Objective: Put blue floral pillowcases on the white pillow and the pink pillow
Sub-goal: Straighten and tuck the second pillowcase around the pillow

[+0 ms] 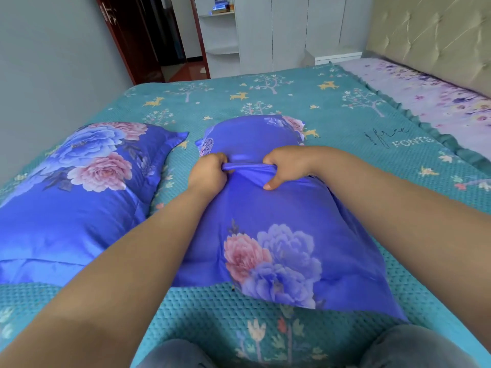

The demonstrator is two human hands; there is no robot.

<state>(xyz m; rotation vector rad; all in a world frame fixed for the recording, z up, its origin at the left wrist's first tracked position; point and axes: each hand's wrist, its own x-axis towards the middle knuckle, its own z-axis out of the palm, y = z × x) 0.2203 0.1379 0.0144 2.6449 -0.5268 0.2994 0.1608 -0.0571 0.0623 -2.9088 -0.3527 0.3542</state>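
A pillow in a blue floral pillowcase [279, 229] lies lengthwise in front of me on the bed. My left hand [210, 172] and my right hand [285, 166] both grip a bunched fold of that pillowcase across its middle, fingers curled round the cloth. Beyond my hands the far part of the case [249, 134] bulges up. No white or pink of the pillow inside shows. A second pillow in a matching blue floral pillowcase [79, 192] lies flat to the left, not touched by either hand.
Both pillows lie on a teal bedspread [345, 115] with deer and trees. A lilac floral sheet [438, 102] and a padded headboard [430, 35] are at the right. A grey wall runs on the left, an open doorway [170, 49] and white wardrobe behind. My knees [414, 349] are at the bottom.
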